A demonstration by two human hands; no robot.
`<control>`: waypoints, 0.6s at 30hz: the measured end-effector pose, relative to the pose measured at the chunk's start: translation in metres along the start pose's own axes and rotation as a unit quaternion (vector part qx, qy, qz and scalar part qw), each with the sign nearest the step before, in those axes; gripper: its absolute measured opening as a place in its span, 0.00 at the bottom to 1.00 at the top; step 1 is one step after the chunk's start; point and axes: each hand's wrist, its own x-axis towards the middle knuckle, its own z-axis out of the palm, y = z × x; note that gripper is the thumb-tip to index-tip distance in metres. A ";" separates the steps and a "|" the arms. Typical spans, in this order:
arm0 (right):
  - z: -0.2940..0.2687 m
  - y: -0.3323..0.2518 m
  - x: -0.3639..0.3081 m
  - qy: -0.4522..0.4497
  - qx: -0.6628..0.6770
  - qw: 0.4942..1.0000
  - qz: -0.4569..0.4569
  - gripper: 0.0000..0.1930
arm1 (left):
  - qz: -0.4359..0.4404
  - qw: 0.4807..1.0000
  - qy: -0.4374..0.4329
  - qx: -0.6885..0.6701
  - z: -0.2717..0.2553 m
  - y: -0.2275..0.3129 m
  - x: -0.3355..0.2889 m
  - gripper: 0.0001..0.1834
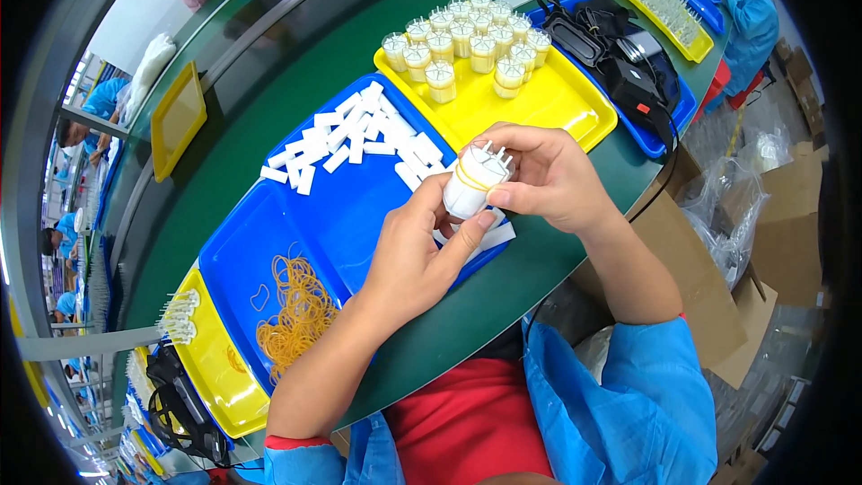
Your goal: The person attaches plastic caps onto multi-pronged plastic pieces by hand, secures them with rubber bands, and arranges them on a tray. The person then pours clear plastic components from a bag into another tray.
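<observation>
Both hands meet over the right part of the blue tray (341,247), around a white cylindrical assembly (467,187) with thin prongs on top and a yellowish rubber band around it. My left hand (415,256) grips its lower left side between thumb and fingers. On its right side my right hand (558,181) is closed, with the thumb by the band and fingers behind the prongs. White rectangular blocks (337,139) lie scattered in the tray. A pile of rubber bands (301,323) fills its other compartment. Several banded assemblies (440,81) stand upright in a yellow tray (557,112).
At the left, a yellow tray (220,386) holds white pronged pieces (180,316) beside a black device (180,400). At the right, a blue tray (666,130) contains black devices and cables. A co-worker (752,27) sits far right; cardboard boxes (790,224) are on the floor.
</observation>
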 end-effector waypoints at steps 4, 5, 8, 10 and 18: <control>-0.002 0.006 0.003 -0.037 -0.063 0.997 0.006 0.26 | 0.000 1.000 0.006 -0.022 0.001 -0.010 0.001 0.22; -0.002 0.006 0.002 -0.037 -0.050 0.998 0.015 0.26 | 0.001 1.000 0.003 -0.022 0.001 -0.009 0.000 0.22; -0.004 0.000 0.000 -0.049 -0.069 0.996 0.012 0.25 | -0.011 0.999 0.006 -0.038 0.004 -0.008 -0.001 0.21; -0.001 -0.008 0.001 -0.061 -0.098 0.993 0.002 0.24 | -0.033 0.993 0.002 -0.112 0.006 -0.009 -0.001 0.21; -0.010 0.005 0.001 -0.063 -0.029 0.997 0.030 0.21 | -0.043 0.997 -0.044 -0.036 0.001 0.002 -0.005 0.21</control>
